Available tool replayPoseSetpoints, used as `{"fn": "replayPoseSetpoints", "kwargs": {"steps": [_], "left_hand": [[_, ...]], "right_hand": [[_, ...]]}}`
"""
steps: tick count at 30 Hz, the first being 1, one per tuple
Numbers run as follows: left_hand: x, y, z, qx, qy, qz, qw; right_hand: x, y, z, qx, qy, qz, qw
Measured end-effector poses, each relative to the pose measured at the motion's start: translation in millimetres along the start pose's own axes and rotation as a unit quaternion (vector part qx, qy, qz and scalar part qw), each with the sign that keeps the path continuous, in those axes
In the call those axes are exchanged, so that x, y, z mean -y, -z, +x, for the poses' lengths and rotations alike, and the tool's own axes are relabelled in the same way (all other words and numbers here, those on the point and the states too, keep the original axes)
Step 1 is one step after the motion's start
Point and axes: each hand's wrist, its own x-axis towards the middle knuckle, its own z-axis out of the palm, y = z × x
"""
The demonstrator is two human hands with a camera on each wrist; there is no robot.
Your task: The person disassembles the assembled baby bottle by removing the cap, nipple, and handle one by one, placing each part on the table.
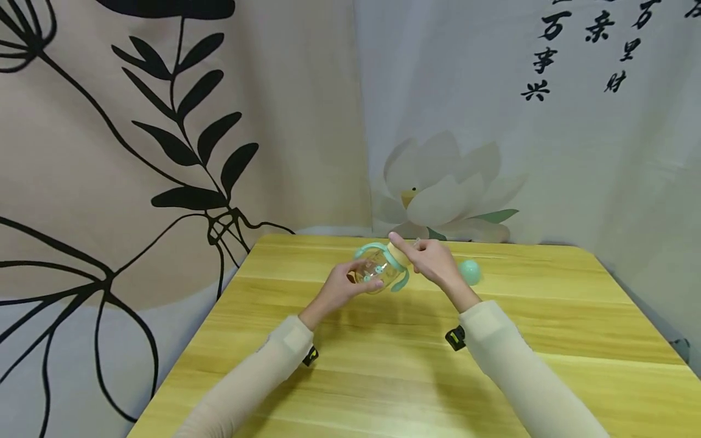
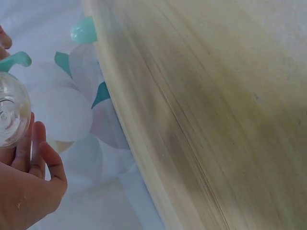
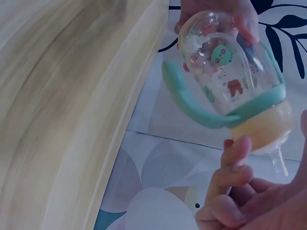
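Note:
A clear baby bottle (image 1: pixel 376 272) with two mint-green handles, a pale yellow collar and a clear nipple is held tilted above the table. My left hand (image 1: pixel 344 284) grips its rounded body near the base. At the collar (image 3: pixel 266 127), my right hand (image 1: pixel 432 261) has its thumb on one side and curled fingers on the other. Printed cartoon figures show on the bottle body in the right wrist view, where the nipple (image 3: pixel 279 160) points downward past the right fingers. Only the base end of the bottle (image 2: pixel 12 110) appears in the left wrist view.
A mint-green dome-shaped cap (image 1: pixel 470 272) lies on the wooden table (image 1: pixel 378 377), just right of my right hand. Behind the table's far edge hangs a printed cloth (image 1: pixel 306 121) with plants, a lotus and characters.

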Motion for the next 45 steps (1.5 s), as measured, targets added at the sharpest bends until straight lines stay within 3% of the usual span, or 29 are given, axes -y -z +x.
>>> {"fn": "replayPoseSetpoints", "kwargs": {"steps": [3,7,13,18,20,22,25,28,34,45], "left_hand": [[-0.4,-0.8,-1.5,0.0,0.003,-0.006,1.0],[2.7,0.1,-3.2,0.017,-0.016,-0.013,0.9996],[12.4,2.8,-7.9,0.076,-0.026,-0.088,0.9928],[12.7,6.2,-11.5,0.089,-0.023,-0.115,0.9892],[11.7,6.9,-11.5,0.088,-0.024,-0.116,0.9891],[9.7,7.0,-11.2,0.078,-0.026,-0.105,0.991],[5.0,6.3,-11.5,0.041,-0.026,-0.065,0.9967],[3.1,4.0,-11.1,0.002,-0.019,-0.016,0.9997],[1.8,-1.4,-14.0,-0.011,-0.01,0.025,0.9996],[-1.3,4.5,-11.1,0.003,-0.023,0.039,0.999]], "right_hand": [[3.6,-5.5,-1.2,-0.011,0.0,0.002,0.9999],[3.7,-10.3,-2.5,-0.009,0.027,0.036,0.999],[-0.1,-1.2,-6.8,0.083,0.094,0.092,0.9878],[-1.6,8.4,-5.8,0.145,0.116,0.111,0.9763],[-1.4,10.2,-5.4,0.152,0.11,0.113,0.9758],[-0.5,11.4,-5.9,0.134,0.09,0.107,0.981],[2.9,12.7,-7.3,0.063,0.039,0.065,0.9951],[7.3,13.6,-7.4,0.016,-0.017,0.01,0.9997],[11.7,13.2,-7.0,0.05,-0.07,-0.025,0.996],[19.5,16.3,-2.1,0.071,-0.062,-0.054,0.9941]]}}
